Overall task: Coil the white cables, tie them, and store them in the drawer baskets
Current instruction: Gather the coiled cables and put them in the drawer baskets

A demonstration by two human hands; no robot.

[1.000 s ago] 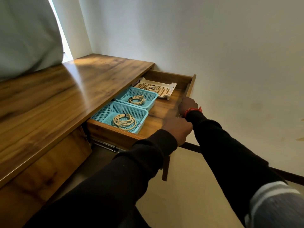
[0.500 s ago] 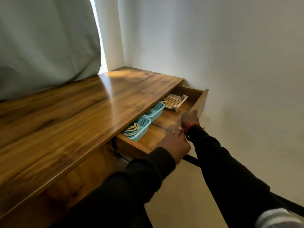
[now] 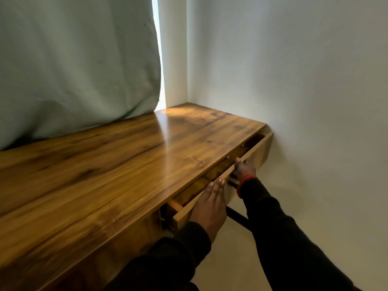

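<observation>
The glossy brown wooden desk [image 3: 126, 164] stands in a corner of plain white walls [image 3: 294, 80], a pale grey-green curtain [image 3: 73, 59] hanging behind. At its front right edge the wooden drawer [image 3: 258, 151] is nearly closed; baskets and cables are hidden. Left hand [image 3: 210, 204] presses flat-fingered on the drawer front. Right hand [image 3: 244, 168] touches it; its grip cannot be determined.

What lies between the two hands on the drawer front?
Head view: only a bare stretch of drawer front between left hand and right hand.
</observation>
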